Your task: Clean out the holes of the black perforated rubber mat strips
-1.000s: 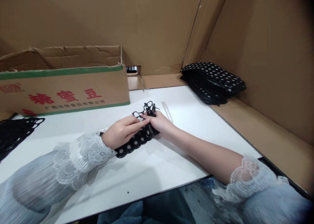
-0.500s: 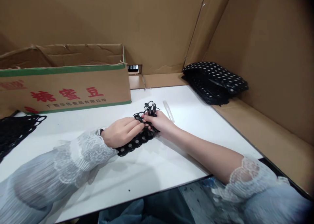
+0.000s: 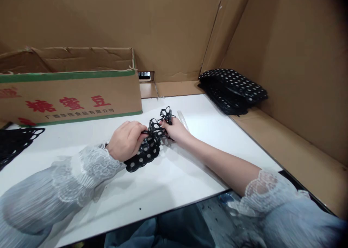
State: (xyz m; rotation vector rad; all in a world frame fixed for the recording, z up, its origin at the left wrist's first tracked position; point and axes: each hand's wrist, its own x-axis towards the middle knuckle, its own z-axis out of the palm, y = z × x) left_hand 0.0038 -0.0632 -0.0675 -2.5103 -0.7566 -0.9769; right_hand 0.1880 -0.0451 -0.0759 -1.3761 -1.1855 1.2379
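A black sheet with rows of pale round holes [image 3: 146, 152], bunched and shiny, hangs between my two hands over the white table. My left hand [image 3: 127, 139] pinches its upper left edge, and the lower part of the sheet drapes beneath those fingers. On the other side, my right hand [image 3: 175, 129] is closed around the gathered right part. Thin black loops of trimmed-looking edge stick up above the right fingers. Part of the sheet is hidden behind both hands, and I cannot make out its exact kind.
An open cardboard box [image 3: 81, 95] with green edges stands at the back left. Black perforated material [image 3: 16, 143] lies at the left edge. A pile of folded dotted black sheets [image 3: 233, 90] sits back right. A clear strip [image 3: 182, 119] lies beyond my right hand. Cardboard walls [image 3: 176, 30] enclose the table.
My hands have drawn apart, the left one moving left with its pinched edge. More of the bunched sheet shows between them. The view has shifted slightly to the right.
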